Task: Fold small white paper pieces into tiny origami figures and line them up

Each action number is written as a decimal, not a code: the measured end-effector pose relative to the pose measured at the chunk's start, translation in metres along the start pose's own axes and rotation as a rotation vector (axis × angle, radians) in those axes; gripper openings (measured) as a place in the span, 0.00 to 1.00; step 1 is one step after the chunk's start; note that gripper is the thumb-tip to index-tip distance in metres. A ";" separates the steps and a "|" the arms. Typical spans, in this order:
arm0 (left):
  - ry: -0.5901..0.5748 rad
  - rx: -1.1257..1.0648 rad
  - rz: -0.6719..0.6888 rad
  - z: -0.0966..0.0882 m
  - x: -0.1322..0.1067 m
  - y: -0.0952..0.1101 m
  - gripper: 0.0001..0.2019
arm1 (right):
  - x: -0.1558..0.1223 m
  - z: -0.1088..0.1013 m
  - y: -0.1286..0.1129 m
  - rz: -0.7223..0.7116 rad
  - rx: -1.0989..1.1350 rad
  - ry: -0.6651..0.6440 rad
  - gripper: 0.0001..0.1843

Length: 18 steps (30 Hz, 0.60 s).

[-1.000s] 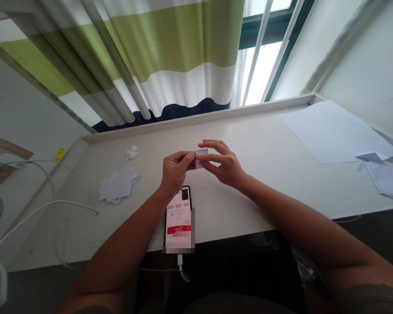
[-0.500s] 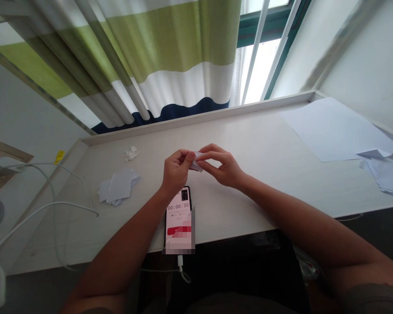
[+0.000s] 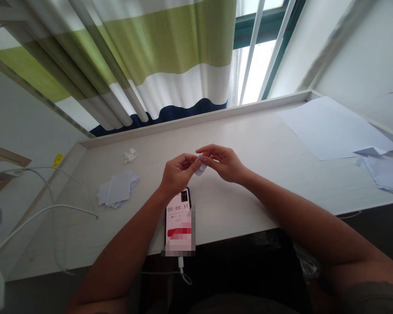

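A small folded piece of white paper (image 3: 200,168) is pinched between my hands above the white desk, mostly hidden by the fingers. My left hand (image 3: 178,174) grips it from the left with thumb and fingertips. My right hand (image 3: 222,163) holds its other side, with the fingers curved over it. Just below my left wrist lies a smartphone (image 3: 178,213) showing a timer at 00:00:31, with its lower part pixelated.
On the white desk (image 3: 249,131) lie a small stack of paper squares (image 3: 118,189) and a crumpled paper scrap (image 3: 130,155). A large white sheet (image 3: 330,128) and a paper pile (image 3: 384,174) sit to the right. White cables (image 3: 52,213) run along the left.
The paper has turned and is now more hidden between my fingers. My hands have drawn closer around it. The phone timer went from 00:00:30 to 00:00:31.
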<state>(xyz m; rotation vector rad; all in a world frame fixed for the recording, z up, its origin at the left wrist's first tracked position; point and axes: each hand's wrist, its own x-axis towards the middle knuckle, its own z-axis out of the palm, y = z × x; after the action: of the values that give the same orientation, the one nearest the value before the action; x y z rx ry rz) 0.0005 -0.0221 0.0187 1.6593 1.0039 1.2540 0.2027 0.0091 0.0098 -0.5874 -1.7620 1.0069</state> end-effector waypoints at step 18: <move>-0.071 0.360 0.132 -0.011 0.003 -0.002 0.11 | 0.002 -0.012 0.000 0.124 -0.083 -0.096 0.14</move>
<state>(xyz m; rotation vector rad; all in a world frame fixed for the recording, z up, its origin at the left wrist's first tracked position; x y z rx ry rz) -0.0101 -0.0171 0.0200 2.0603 1.1411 1.1357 0.2125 0.0148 0.0133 -0.7182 -1.8783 1.0658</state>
